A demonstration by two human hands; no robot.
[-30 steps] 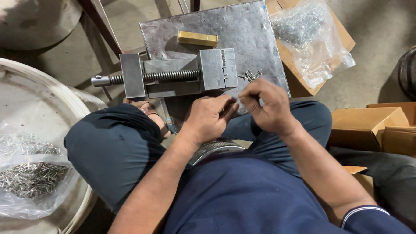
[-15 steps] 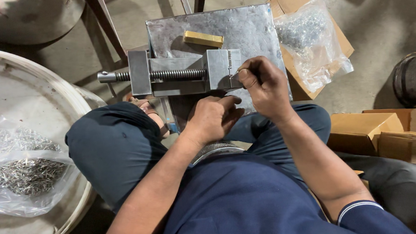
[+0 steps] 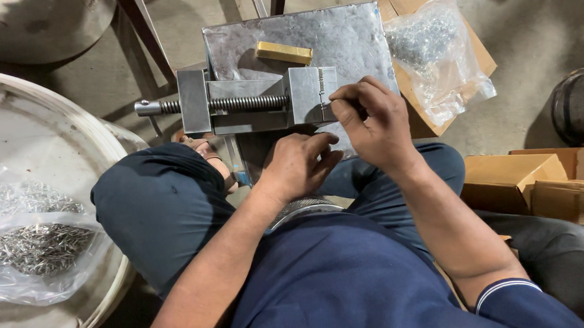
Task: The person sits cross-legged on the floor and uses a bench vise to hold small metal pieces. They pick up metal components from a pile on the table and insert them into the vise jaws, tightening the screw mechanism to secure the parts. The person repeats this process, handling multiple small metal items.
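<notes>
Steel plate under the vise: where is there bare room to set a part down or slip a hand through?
Bare patches on the steel plate: the strip behind the vise, left of the brass bar, and the stretch between that bar and the clear bag of small metal parts. Crowded: the vise's right end, where the right hand works, and the plate's near edge under the left hand.

cardboard boxes (image 3: pixel 512 177), white tub (image 3: pixel 56 168), perhaps nails (image 3: pixel 36 244)
</notes>
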